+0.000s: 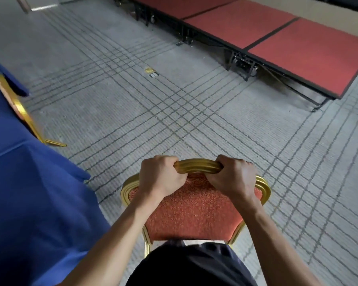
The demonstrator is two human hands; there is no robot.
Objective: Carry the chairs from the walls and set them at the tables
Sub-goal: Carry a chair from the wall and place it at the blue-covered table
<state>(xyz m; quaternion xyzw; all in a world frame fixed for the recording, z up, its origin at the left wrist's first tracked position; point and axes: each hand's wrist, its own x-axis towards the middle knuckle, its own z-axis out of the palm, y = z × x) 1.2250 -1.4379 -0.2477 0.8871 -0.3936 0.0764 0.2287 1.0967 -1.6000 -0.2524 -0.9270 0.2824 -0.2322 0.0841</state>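
Observation:
A chair with a gold frame and orange-red patterned padding is right in front of me, seen from behind and above. My left hand grips the left part of its gold top rail. My right hand grips the right part of the same rail. Both sets of fingers curl over the rail. The chair's legs are mostly hidden below my body. A table under a blue cloth fills the left side, close to the chair.
A second gold-framed chair stands at the blue table, partly under the cloth. A low red stage platform on black legs runs along the far right. Grey lined carpet lies between, with a small floor socket.

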